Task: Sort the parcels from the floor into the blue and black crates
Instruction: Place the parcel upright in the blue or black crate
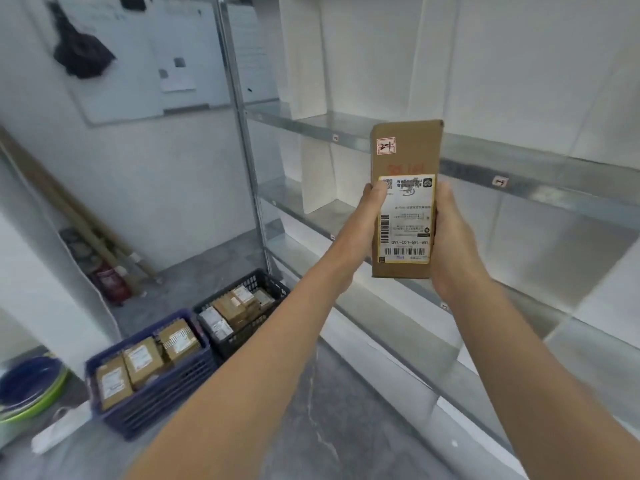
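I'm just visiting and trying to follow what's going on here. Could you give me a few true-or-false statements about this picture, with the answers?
1. The left hand and right hand both hold one brown parcel. True.
2. The brown parcel lies in the blue crate. False: it is held up in front of the metal shelves.
3. The blue crate and the black crate both contain other parcels. True.
4. The brown parcel bears no label. False: a printed label with barcodes covers its lower half.
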Action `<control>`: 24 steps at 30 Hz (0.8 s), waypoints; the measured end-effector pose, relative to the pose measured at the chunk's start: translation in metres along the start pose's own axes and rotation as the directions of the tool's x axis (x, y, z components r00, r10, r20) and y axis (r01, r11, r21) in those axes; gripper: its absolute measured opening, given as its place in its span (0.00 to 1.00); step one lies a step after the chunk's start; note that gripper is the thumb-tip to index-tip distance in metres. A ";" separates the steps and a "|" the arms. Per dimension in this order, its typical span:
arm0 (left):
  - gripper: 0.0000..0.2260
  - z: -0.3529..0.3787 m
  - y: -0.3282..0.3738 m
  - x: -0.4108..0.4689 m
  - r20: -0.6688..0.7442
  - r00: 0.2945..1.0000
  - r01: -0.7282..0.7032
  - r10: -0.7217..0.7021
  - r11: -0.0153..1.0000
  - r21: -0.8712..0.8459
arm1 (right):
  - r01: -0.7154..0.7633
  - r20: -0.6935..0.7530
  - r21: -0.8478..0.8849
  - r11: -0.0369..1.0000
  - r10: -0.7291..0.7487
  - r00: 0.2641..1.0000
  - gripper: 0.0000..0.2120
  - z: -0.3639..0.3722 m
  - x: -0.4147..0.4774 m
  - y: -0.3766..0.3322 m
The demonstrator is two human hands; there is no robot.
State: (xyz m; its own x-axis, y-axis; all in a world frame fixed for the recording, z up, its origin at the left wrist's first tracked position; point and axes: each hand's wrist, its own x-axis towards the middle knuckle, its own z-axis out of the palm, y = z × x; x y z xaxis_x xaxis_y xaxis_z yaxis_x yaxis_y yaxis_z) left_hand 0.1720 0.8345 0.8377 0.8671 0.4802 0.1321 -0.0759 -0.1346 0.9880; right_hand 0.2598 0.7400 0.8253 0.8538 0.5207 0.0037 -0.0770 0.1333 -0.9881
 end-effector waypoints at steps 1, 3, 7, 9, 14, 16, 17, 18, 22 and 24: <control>0.22 -0.017 -0.006 0.003 -0.016 1.000 -0.001 0.001 1.000 0.007 | -0.019 0.017 0.003 1.000 0.019 1.000 0.27 0.017 0.008 0.008; 0.20 -0.048 -0.017 0.008 -0.053 0.998 0.019 -0.020 1.000 -0.010 | -0.060 0.044 0.021 0.998 0.059 0.997 0.27 0.047 0.023 0.023; 0.23 -0.104 -0.043 0.019 -0.124 0.989 0.079 -0.084 0.996 -0.049 | -0.107 0.102 -0.009 0.994 0.108 0.989 0.27 0.102 0.048 0.049; 0.22 -0.128 -0.056 0.023 -0.161 0.979 0.116 -0.127 0.991 -0.073 | -0.132 0.148 -0.025 0.991 0.135 0.980 0.28 0.128 0.063 0.063; 0.18 -0.180 -0.087 0.043 -0.256 0.946 0.179 -0.199 0.979 -0.099 | -0.190 0.274 -0.057 0.980 0.199 0.941 0.29 0.181 0.104 0.099; 0.19 -0.199 -0.102 0.059 -0.292 0.930 0.198 -0.221 0.974 -0.106 | -0.211 0.311 -0.074 0.975 0.224 0.924 0.30 0.198 0.126 0.114; 0.19 -0.207 -0.110 0.068 -0.310 0.921 0.209 -0.234 0.972 -0.111 | -0.219 0.328 -0.079 0.973 0.232 0.916 0.30 0.207 0.138 0.121; 0.21 -0.216 -0.118 0.079 -0.327 0.911 0.226 -0.252 0.967 -0.117 | -0.222 0.342 -0.077 0.972 0.235 0.910 0.29 0.216 0.151 0.128; 0.28 -0.246 -0.153 0.130 -0.388 0.870 0.269 -0.304 0.952 -0.143 | -0.232 0.378 -0.104 0.967 0.255 0.890 0.27 0.244 0.213 0.154; 0.26 -0.257 -0.168 0.156 -0.423 0.839 0.287 -0.342 0.939 -0.188 | -0.259 0.407 -0.113 0.959 0.282 0.869 0.28 0.256 0.245 0.165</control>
State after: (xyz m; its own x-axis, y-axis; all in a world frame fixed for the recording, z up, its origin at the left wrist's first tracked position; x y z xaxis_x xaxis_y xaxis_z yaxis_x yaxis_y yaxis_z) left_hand 0.1939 1.1546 0.7134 0.5459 0.8154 -0.1927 0.0851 0.1748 0.9809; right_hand 0.3238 1.1056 0.7023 0.5105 0.8331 -0.2128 -0.2365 -0.1020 -0.9663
